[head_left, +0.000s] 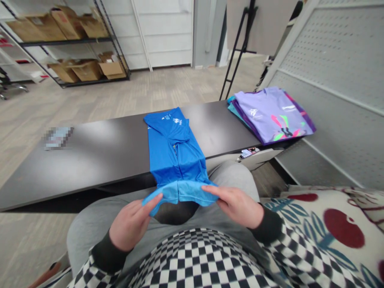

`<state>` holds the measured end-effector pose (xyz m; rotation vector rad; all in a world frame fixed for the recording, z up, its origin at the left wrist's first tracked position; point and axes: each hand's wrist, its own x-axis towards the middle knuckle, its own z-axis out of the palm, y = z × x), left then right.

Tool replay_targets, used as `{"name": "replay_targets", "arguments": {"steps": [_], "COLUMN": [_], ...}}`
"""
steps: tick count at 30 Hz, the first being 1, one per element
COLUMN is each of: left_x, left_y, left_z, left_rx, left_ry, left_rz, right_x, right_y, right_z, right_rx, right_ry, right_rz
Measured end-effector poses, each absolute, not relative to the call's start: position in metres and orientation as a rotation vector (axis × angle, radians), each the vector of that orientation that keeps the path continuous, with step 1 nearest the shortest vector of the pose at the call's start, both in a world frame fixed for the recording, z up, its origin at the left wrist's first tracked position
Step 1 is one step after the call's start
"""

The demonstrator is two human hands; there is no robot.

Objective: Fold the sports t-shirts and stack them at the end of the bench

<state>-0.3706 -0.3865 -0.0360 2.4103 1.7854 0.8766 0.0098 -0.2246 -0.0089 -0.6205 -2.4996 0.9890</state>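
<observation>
A blue T-shirt (177, 154), its sides folded inward, lies lengthwise across the dark table. Its lower end hangs over the near edge toward my lap, and the lighter blue inner side of the hem is turned up. My left hand (130, 222) pinches the left corner of this hem between thumb and fingers. At the right corner, my right hand (235, 204) grips the hem in the same way. Between the two hands the cloth is drawn out in a slight curve. White prints show near the shirt's far end.
Folded shirts, a lilac one (273, 114) on top, are stacked at the right end of the dark table (114, 160). A blurred flat item (58, 137) lies at the left. Phone-like objects (249, 153) sit just below the near edge. A perforated panel (333, 80) stands at right.
</observation>
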Motion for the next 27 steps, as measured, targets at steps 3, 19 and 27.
{"name": "replay_targets", "arguments": {"steps": [3,19,27], "left_x": [-0.374,-0.383,-0.374], "left_y": [-0.38,-0.371,-0.35], "left_z": [-0.032,0.002,0.027], "left_rx": [2.529,2.4,1.901], "left_ry": [1.769,1.554,1.149], "left_rz": [0.861,0.945,1.196], "right_x": [0.011,0.002,-0.011], "right_y": [-0.223,-0.206,-0.183], "right_z": [-0.009,0.014,0.035], "right_rx": [-0.534,-0.519,-0.187], "right_ry": [-2.559,-2.482,-2.113], "right_rz": [0.971,0.674,1.697]}}
